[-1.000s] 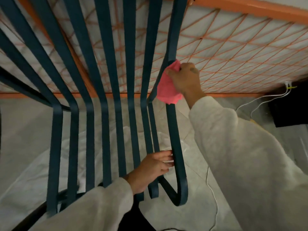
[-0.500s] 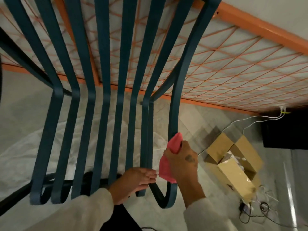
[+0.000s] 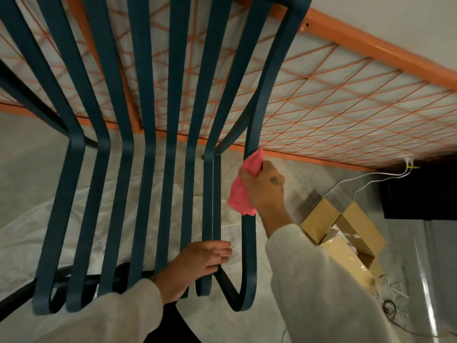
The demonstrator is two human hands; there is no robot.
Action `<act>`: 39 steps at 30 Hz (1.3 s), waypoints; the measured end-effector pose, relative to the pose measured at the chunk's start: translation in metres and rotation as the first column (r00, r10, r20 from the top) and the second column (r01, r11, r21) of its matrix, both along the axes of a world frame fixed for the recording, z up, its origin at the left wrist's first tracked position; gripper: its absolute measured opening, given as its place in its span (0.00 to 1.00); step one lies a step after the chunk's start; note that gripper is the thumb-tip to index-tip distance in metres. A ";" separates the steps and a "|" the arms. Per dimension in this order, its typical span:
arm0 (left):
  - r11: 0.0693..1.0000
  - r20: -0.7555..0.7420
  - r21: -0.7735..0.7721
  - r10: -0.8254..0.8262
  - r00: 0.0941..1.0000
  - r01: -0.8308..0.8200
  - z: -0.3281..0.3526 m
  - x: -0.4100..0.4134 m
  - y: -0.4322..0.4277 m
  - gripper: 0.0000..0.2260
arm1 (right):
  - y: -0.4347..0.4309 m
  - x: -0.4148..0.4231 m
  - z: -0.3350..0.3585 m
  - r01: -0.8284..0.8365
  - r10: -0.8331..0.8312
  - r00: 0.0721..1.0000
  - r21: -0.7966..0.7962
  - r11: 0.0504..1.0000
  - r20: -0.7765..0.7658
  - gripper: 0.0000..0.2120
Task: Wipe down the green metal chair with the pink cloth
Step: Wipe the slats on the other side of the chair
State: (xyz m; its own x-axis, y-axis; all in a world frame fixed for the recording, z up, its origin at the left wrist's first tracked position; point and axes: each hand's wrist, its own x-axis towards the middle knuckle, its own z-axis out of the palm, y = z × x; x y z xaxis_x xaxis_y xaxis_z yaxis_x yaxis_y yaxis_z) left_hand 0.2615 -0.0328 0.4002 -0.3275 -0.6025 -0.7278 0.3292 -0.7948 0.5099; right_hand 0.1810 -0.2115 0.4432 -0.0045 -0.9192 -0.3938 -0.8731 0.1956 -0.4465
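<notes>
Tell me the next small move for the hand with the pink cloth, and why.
Probably slide the pink cloth up the green metal chair's outermost slat. The right hand grips the cloth around that slat just below its bend, with a long stretch of backrest above it, while the left hand rests on the neighbouring slats near the front.

The chair [image 3: 250,253] is teal-green, the cloth [image 3: 238,196] pink, the criss-cross mesh [image 3: 321,107] orange.

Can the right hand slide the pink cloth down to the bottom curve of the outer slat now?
Probably yes: the slat below the cloth is bare, and the left hand rests on the neighbouring slats only.
</notes>
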 end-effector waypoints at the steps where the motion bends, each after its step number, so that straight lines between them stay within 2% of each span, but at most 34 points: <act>1: 1.000 -0.015 0.019 -0.018 1.000 0.018 0.003 -0.005 -0.004 0.16 | 0.013 -0.009 0.000 -0.003 0.003 1.000 0.025 1.000 0.002 0.20; 5: 0.996 -0.067 0.072 -0.050 0.997 0.055 0.005 -0.028 -0.007 0.15 | 0.072 -0.046 0.000 -0.016 0.017 1.000 0.094 0.995 -0.020 0.17; 8: 0.993 -0.095 0.096 -0.054 0.994 0.063 0.001 -0.035 0.003 0.17 | 0.114 -0.074 0.002 0.044 -0.036 0.999 0.234 0.971 -0.037 0.16; 10: 0.989 -0.137 0.147 -0.007 0.991 0.027 -0.004 -0.037 0.010 0.24 | 0.135 -0.088 0.004 0.035 -0.019 0.998 0.257 0.966 -0.065 0.17; 13: 0.964 -0.181 0.260 0.112 0.977 -0.062 -0.005 -0.041 0.018 0.29 | 0.140 -0.087 0.007 0.026 -0.006 0.996 0.242 0.970 -0.084 0.13; 15: 0.927 -0.204 0.345 0.225 0.953 -0.145 -0.008 -0.046 0.018 0.29 | 0.126 -0.077 0.007 0.025 -0.005 0.997 0.243 0.970 -0.082 0.08; 17: 0.901 -0.181 0.395 0.267 0.947 -0.179 -0.015 -0.050 0.015 0.29 | 0.107 -0.063 0.008 0.053 -0.044 0.998 0.212 0.976 -0.044 0.06; 21: 0.915 -0.155 0.366 0.241 0.958 -0.171 -0.017 -0.051 0.017 0.26 | 0.078 -0.045 0.009 0.058 -0.060 0.998 0.190 0.980 0.006 0.15; 24: 0.920 -0.148 0.357 0.227 0.963 -0.162 -0.006 -0.049 0.015 0.27 | 0.087 -0.050 0.006 0.038 -0.037 0.999 0.181 0.983 -0.008 0.17; 29: 0.929 -0.184 0.337 0.224 0.957 -0.152 0.003 -0.047 0.018 0.28 | 0.132 -0.076 0.008 0.100 -0.105 0.994 0.192 0.976 0.012 0.10; 31: 0.949 -0.114 0.289 0.168 0.979 -0.129 0.002 -0.047 0.019 0.28 | 0.149 -0.088 0.012 0.095 -0.096 0.995 0.207 0.974 -0.007 0.16; 33: 0.971 0.028 0.232 0.052 0.998 -0.057 0.004 -0.048 0.020 0.27 | 0.164 -0.098 0.018 0.064 -0.058 0.998 0.241 0.968 -0.034 0.19; 36: 0.988 0.217 0.154 -0.043 0.975 0.009 0.019 -0.040 0.024 0.23 | 0.181 -0.108 0.036 0.074 -0.054 0.996 0.311 0.948 -0.073 0.13; 39: 0.994 0.376 -0.001 -0.104 0.921 0.112 0.053 -0.028 0.023 0.18 | 0.185 -0.112 0.063 0.057 -0.041 0.997 0.285 0.957 -0.064 0.13</act>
State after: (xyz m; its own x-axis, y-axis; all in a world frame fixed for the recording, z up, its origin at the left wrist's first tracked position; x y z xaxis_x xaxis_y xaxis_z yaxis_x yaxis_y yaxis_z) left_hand 0.2334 -0.0097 0.4534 -0.0973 -0.5963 -0.7969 0.0235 -0.8018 0.5971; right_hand 0.0690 -0.0267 0.5057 -0.0771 -0.7662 -0.6379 -0.8817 0.3511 -0.3152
